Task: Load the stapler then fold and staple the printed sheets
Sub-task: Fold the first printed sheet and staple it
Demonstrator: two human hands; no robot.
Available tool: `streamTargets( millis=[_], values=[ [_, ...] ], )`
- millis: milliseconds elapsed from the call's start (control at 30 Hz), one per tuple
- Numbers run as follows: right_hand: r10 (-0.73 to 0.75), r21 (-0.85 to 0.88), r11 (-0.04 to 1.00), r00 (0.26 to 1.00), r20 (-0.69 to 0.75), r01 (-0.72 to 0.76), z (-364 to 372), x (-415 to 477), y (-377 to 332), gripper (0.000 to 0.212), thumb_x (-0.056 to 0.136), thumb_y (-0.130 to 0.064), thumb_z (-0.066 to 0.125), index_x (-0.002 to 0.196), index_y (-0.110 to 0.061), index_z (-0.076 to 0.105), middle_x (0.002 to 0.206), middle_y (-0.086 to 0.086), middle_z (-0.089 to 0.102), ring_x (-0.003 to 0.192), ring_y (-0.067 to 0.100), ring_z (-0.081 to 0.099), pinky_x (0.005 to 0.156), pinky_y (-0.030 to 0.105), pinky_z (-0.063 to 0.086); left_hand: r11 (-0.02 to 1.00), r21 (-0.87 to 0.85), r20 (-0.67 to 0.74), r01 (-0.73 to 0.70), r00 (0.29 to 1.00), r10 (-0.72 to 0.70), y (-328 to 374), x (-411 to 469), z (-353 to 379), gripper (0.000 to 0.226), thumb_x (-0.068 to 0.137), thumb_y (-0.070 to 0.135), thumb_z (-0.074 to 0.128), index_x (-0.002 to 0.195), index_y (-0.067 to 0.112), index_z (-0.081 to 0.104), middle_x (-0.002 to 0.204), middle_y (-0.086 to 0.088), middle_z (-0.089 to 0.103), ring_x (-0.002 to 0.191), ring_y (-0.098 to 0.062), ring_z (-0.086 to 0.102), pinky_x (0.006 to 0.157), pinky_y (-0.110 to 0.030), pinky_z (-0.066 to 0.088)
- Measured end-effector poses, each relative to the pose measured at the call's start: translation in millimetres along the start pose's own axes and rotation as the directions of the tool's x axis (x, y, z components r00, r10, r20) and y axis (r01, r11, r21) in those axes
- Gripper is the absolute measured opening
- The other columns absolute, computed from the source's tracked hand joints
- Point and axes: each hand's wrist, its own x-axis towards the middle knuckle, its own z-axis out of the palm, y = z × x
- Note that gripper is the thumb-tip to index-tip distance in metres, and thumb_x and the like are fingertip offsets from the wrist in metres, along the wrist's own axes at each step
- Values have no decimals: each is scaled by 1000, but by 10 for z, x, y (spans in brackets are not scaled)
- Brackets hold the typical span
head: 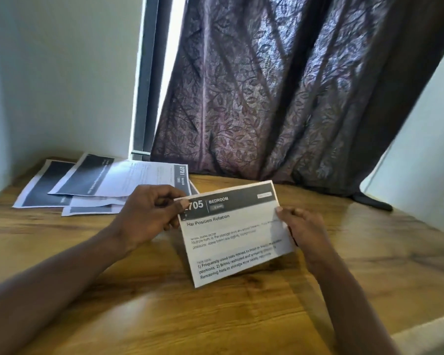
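Note:
I hold a folded printed sheet (235, 234) with a dark header reading "BEDROOM" just above the wooden table (241, 316). My left hand (149, 216) pinches its upper left corner, thumb on the header. At the sheet's right edge, my right hand (303, 234) grips it with the fingers behind the paper. The sheet is tilted, its top edge rising to the right. A loose pile of other printed sheets (100, 183) lies flat at the table's back left. No stapler is visible.
A dark patterned curtain (280, 98) hangs behind the table and drapes onto its back edge at the right. White walls close in on the left and right. A pale surface (431, 331) shows at the lower right corner.

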Motion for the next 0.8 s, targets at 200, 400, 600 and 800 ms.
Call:
streamTargets(
  millis=[200,400,600,800],
  values=[
    [141,93,988,970,-196,-124,-347,338,165,7,93,-18,71,89,-12,69,97,15,75,89,35,71,79,50,61,614,721,368,-322,928,56,33,-143,137,78,90,82,17,150,37,35,152,9,50,134,-9,51,107,-36,43],
    [69,-2,997,910,-409,-77,-493,1036,86,15,76,-22,71,74,-7,66,92,13,75,84,33,73,80,49,62,455,775,548,-439,825,-137,-28,-182,189,101,73,91,-3,160,41,8,170,12,13,157,-9,10,129,-43,-1],
    [-75,-420,896,880,-470,-147,-455,1386,133,26,91,-13,55,103,-2,75,111,24,72,104,41,66,78,32,44,446,784,557,-432,807,-198,-37,-146,201,99,73,92,1,159,44,4,170,17,7,157,-7,7,129,-37,4],
    [-145,-607,777,890,-432,-168,-555,1774,492,36,73,-27,56,101,-14,75,105,13,76,99,38,70,88,38,58,449,784,552,-429,812,-190,-76,-128,198,107,66,97,-9,159,45,4,169,19,9,156,-7,8,129,-40,8]
  ],
)
